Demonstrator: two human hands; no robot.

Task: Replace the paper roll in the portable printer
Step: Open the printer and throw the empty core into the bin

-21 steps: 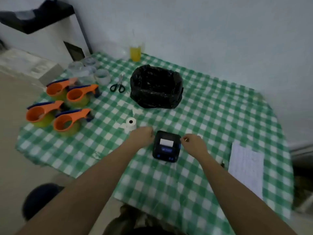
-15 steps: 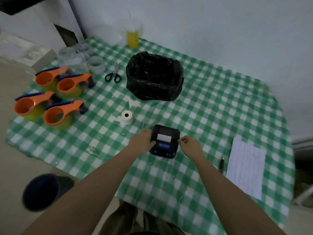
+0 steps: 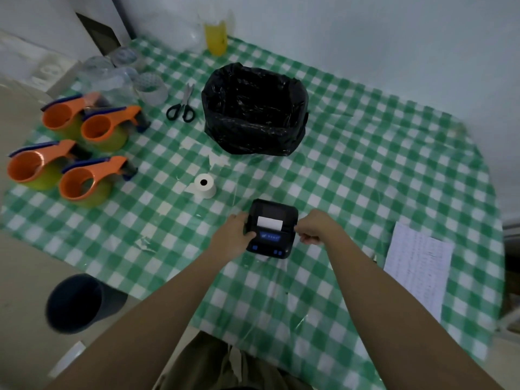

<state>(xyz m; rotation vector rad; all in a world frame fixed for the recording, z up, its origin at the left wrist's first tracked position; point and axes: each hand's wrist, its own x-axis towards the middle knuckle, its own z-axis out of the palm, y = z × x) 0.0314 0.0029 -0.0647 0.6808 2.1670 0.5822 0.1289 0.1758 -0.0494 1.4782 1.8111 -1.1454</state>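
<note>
A small black portable printer (image 3: 271, 229) lies on the green checked tablecloth (image 3: 365, 170), its lid closed, with a white strip of paper showing at its slot and blue buttons on the near edge. My left hand (image 3: 235, 236) grips its left side, thumb on the top face. My right hand (image 3: 316, 226) is curled against its right side with the fingertips at the edge. A white paper roll (image 3: 204, 185) stands on end to the upper left of the printer, apart from both hands.
A bin lined with a black bag (image 3: 253, 108) stands behind the printer. Scissors (image 3: 181, 106), several orange tape dispensers (image 3: 81, 181), clear tape rolls (image 3: 150, 87) and a yellow bottle (image 3: 216, 38) are at the left and back. A printed sheet (image 3: 416, 266) lies right. A dark bucket (image 3: 74, 302) stands on the floor.
My left hand has closed onto the printer's left side, and the right hand has come against its right side. The camera has dipped and moved closer.
</note>
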